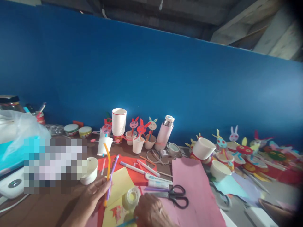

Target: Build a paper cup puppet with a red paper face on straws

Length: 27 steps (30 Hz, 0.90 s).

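My left hand [94, 193] pinches an orange straw [108, 164] and a purple straw [113, 173], both standing nearly upright side by side. My right hand [152, 209] is closed, fingers curled downward beside a tape roll [137, 191]. A blue straw [127, 222] runs up to the edge of that hand; whether the fingers hold it is hidden. Black-handled scissors [181, 198] lie just beyond the right hand, blades toward it. Beneath are yellow paper [120, 179] with small orange paper scraps [116, 212], red paper [129, 160] and pink paper [190, 179].
Pens [132, 167], a box cutter [158, 178] and a glue tube [158, 184] lie ahead. Paper cups with rabbit faces [142, 128], stacked cups [119, 123] and a flask [163, 134] stand behind. A white bowl [89, 171] is left; more cup figures [222, 148] stand right.
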Tool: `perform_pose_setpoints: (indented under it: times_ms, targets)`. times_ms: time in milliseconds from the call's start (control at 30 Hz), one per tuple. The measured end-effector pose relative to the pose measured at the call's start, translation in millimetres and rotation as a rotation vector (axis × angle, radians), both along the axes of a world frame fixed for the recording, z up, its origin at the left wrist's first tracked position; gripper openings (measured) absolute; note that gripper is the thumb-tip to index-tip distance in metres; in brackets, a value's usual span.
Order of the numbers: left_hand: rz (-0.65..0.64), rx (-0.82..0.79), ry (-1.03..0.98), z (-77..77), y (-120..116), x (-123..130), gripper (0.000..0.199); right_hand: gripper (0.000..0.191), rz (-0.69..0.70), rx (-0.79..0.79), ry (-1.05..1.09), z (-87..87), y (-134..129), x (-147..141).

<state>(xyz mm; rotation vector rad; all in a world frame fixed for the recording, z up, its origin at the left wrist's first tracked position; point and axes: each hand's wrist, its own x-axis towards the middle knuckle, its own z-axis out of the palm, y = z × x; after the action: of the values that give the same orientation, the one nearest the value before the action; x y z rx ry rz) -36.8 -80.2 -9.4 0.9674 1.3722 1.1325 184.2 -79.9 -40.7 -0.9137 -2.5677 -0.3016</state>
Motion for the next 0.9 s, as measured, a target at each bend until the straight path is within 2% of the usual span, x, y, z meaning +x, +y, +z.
perform_pose_setpoints:
  times_ms: [100,267,467,533,600,667,767,833,900]
  targets:
    - [-0.053,0.027,-0.009,-2.3,1.3,-2.2,0.033,0.013,0.041,-0.058,0.005,5.3,-1.3,-3.4]
    - [-0.092,0.092,-0.034,2.5,0.6,-1.7,0.031,0.007,0.012,-0.195,-0.015,19.2,-7.2,-4.0]
    - [-0.134,0.051,-0.134,9.5,-4.3,4.7,0.030,0.018,-0.024,-0.607,0.140,65.4,-13.6,-2.2]
    - [-0.149,0.066,-0.143,9.3,-5.1,5.7,0.029,0.025,-0.029,-0.709,0.192,74.4,-15.1,-4.1]
    - [-0.147,0.075,-0.144,7.4,-5.1,5.9,0.028,0.030,0.008,-0.835,0.193,73.4,-17.0,-7.4]
    - [-0.128,0.084,-0.155,4.1,-4.6,5.3,0.026,0.029,0.017,-0.955,0.165,65.4,-19.4,-10.0]
    - [-0.113,0.099,-0.177,-0.7,-3.6,4.1,0.023,0.021,-0.168,-0.967,0.194,55.9,-22.0,-6.3]
    - [-0.121,0.100,-0.175,-1.1,-3.3,3.7,0.023,0.021,-0.026,-0.979,0.199,59.3,-21.5,3.0]
    - [-0.140,0.099,-0.160,2.1,-3.5,4.1,0.023,0.021,0.013,-0.914,0.215,69.3,-18.2,15.7]
